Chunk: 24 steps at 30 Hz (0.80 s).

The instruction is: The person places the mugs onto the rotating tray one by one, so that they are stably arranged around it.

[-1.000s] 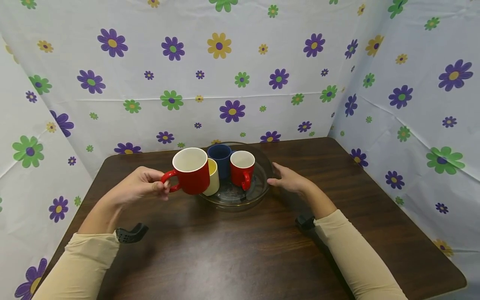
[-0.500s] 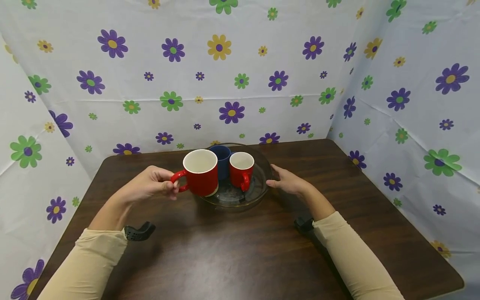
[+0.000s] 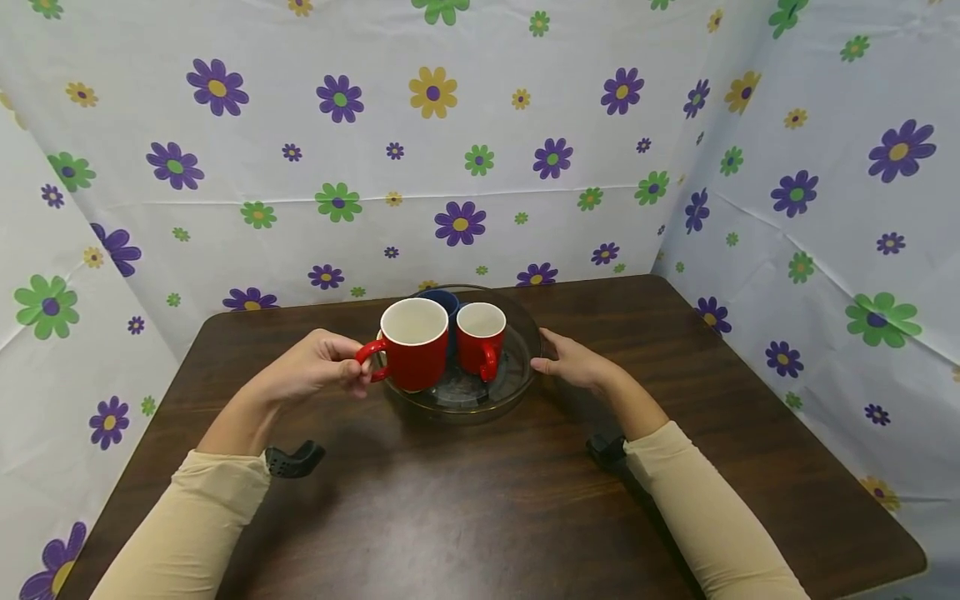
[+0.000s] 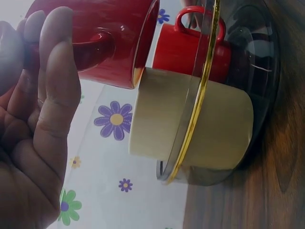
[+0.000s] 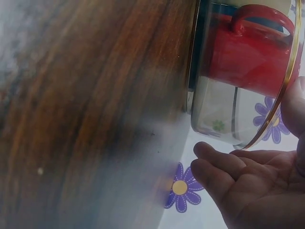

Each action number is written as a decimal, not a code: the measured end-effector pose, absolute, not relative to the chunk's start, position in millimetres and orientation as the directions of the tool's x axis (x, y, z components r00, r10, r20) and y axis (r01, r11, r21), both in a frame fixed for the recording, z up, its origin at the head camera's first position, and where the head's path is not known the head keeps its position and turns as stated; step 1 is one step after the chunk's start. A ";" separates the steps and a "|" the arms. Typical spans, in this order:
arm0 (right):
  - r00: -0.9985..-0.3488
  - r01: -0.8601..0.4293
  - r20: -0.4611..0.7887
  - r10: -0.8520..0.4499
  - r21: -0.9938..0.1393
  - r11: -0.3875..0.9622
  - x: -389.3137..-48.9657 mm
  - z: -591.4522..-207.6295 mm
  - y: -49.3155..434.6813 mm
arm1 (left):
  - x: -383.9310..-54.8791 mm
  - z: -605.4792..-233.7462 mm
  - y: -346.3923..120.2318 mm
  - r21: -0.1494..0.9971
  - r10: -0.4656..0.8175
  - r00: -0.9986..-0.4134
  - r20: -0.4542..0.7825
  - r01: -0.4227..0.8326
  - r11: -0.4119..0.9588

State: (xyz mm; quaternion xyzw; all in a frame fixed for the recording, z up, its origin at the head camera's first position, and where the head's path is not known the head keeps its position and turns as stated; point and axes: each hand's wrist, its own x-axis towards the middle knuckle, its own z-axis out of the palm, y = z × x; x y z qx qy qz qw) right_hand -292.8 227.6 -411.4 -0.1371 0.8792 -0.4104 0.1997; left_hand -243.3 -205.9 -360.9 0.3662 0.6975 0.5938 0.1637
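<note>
My left hand [image 3: 322, 371] holds a large red mug [image 3: 417, 362] by its handle, upright, white inside. In the left wrist view, the mug's base is at the rim of a cream cup [image 4: 162, 114]; whether they touch I cannot tell. The cream cup stands inside a clear glass bowl [image 3: 528, 350] with a gold-coloured rim, mostly hidden in the head view. A smaller red mug [image 3: 474, 350] and a partly covered blue mug [image 3: 446, 298] share the bowl. At its right side is my right hand [image 3: 577, 362], thumb near the rim, with loosely extended fingers against the outer wall.
The bowl stands toward the back of a dark wooden table [image 3: 450, 500]. Behind and beside the table hangs a white sheet [image 3: 390, 175] printed with flowers. A black wrist device [image 3: 294, 460] sits below my left hand, and another [image 3: 606, 450] below my right.
My left hand has carried the large red mug rightward, over the cream cup, which it now covers in the head view along with much of the blue mug. My right hand stays by the bowl.
</note>
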 end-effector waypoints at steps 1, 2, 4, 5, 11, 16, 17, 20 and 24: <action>-0.883 -0.076 -0.238 -0.404 -0.778 0.624 -292.6 -411.3 227.8 | -243.8 -360.4 -204.1 0.948 0.706 -0.677 0.207 0.318 0.028; -0.884 -0.075 -0.237 -0.404 -0.779 0.622 -292.4 -411.3 227.9 | -244.4 -359.8 -202.1 0.947 0.706 -0.677 0.206 0.319 0.029; -0.885 -0.076 -0.233 -0.403 -0.783 0.618 -292.0 -411.6 228.4 | -245.2 -358.8 -197.9 0.951 0.706 -0.680 0.198 0.308 0.030; -0.885 -0.079 -0.230 -0.406 -0.784 0.616 -291.7 -411.9 228.6 | -245.4 -358.4 -195.9 0.954 0.706 -0.681 0.192 0.299 0.030; -0.879 -0.090 -0.218 -0.424 -0.798 0.596 -291.2 -414.4 229.3 | -246.4 -356.4 -184.1 0.957 0.713 -0.677 0.180 0.289 0.034; -0.883 -0.107 -0.205 -0.423 -0.789 0.606 -292.1 -414.4 229.3 | -246.9 -357.4 -174.7 0.958 0.717 -0.679 0.155 0.280 0.059; -0.884 -0.106 -0.206 -0.419 -0.786 0.609 -291.8 -413.8 229.1 | -246.8 -358.0 -172.6 0.959 0.718 -0.681 0.147 0.275 0.065; -0.887 -0.098 -0.212 -0.411 -0.783 0.614 -290.9 -413.2 229.0 | -246.1 -359.6 -166.8 0.961 0.713 -0.691 0.117 0.260 0.094; -0.885 -0.095 -0.211 -0.416 -0.791 0.605 -289.6 -413.3 228.9 | -245.4 -362.7 -160.4 0.961 0.704 -0.706 0.077 0.241 0.136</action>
